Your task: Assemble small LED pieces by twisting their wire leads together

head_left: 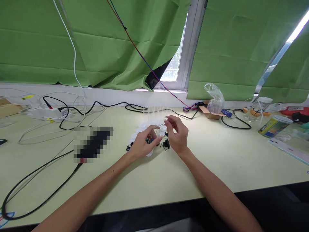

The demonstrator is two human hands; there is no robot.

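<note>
Over the middle of the table, my left hand [144, 141] curls its thumb and fingers around a small clear piece [156, 132], whose exact kind I cannot make out. Blue and dark bits show below its fingers. Close on the right, my right hand [178, 132] pinches a thin, wire-like strand [160, 125] that reaches across to the left hand. Beneath and behind both hands lie several white, rounded pieces [140, 128], partly covered by the left hand. A small black part [166, 144] rests on the table between the hands, and another black part [128, 147] lies left of them.
A blurred-out dark device [94, 143] with a black cable [41, 164] lies left. Clear upright tubes [156, 111] stand behind the hands. Farther right are a cardboard box [212, 113] with a plastic bag, a labelled tub [275, 126] and a phone [289, 151]. A power strip [45, 112] sits back left.
</note>
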